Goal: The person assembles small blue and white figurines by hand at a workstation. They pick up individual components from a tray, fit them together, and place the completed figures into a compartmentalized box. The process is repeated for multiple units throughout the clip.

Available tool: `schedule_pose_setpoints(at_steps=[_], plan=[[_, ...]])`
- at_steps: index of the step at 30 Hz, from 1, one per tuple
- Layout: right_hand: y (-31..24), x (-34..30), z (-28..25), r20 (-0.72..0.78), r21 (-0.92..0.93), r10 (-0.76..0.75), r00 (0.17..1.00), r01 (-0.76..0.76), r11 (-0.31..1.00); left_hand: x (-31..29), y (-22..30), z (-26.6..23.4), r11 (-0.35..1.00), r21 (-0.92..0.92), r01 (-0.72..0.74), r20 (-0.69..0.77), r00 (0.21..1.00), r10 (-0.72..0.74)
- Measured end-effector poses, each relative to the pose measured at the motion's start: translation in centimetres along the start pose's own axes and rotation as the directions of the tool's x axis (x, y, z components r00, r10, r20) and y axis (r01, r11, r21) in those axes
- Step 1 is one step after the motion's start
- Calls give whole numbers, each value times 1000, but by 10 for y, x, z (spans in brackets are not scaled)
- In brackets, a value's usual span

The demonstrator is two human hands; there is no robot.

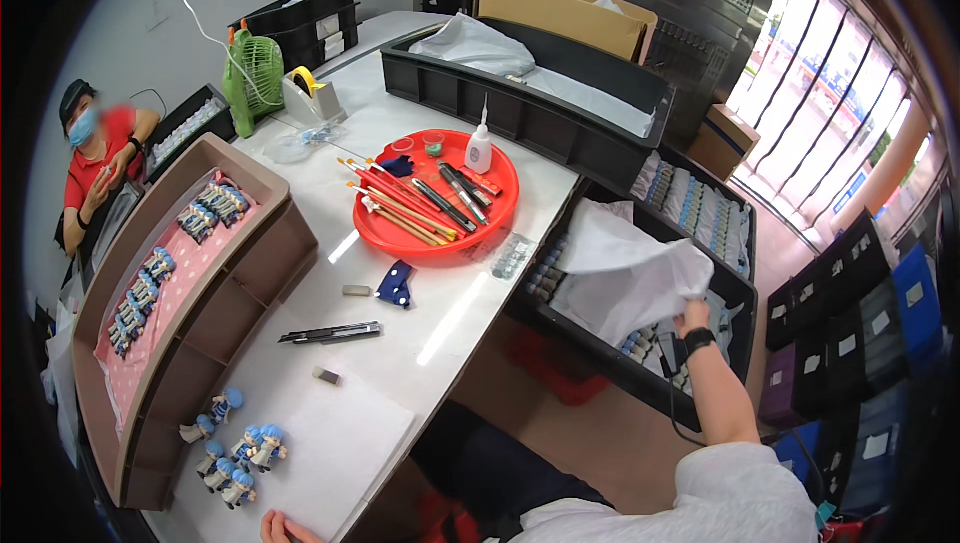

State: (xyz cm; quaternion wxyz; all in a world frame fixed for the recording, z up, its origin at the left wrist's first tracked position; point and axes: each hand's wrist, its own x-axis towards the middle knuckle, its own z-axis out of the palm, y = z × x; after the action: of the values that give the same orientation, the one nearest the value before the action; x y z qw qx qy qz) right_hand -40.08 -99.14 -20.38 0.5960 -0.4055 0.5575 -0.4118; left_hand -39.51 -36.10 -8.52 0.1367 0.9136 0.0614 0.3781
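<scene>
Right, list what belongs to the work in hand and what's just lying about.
Apparently in the work:
right hand, holding the white sheet
black crate of figurines, partly covered by that sheet
table figurines, near the left hand

Apparently just lying about:
green fan
tape dispenser
open cardboard box
red tray of brushes, untouched, though it could belong

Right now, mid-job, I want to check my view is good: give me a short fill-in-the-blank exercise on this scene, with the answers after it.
1. The right hand grips a ____ sheet over a black crate.
2. The figurines nearest the left hand have ____ hair.
3. The paintbrushes lie in a round ____ tray.
4. The brown crate has a ____ lining with white dots.

Missing words: white; blue; red; pink.
</scene>
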Motion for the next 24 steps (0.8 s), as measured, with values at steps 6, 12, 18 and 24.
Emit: schedule_pose_setpoints(at_steps=[6,12,18,24], plan=[[27,71,-140,-501,-385,-132,855,-84,919,3,5,1,1000,-24,-9,24,1000,9],[-6,33,-119,-382,-769,-501,777,33,639,2,6,-2,1000,-3,5,21,1000,-4],[26,93,-130,-224,-864,-243,944,-78,497,1,8,3,999,-9,-38,34,999,38],[45,97,-136,-184,-899,-30,983,-155,410,-1,9,3,996,-15,-83,13,996,83]])
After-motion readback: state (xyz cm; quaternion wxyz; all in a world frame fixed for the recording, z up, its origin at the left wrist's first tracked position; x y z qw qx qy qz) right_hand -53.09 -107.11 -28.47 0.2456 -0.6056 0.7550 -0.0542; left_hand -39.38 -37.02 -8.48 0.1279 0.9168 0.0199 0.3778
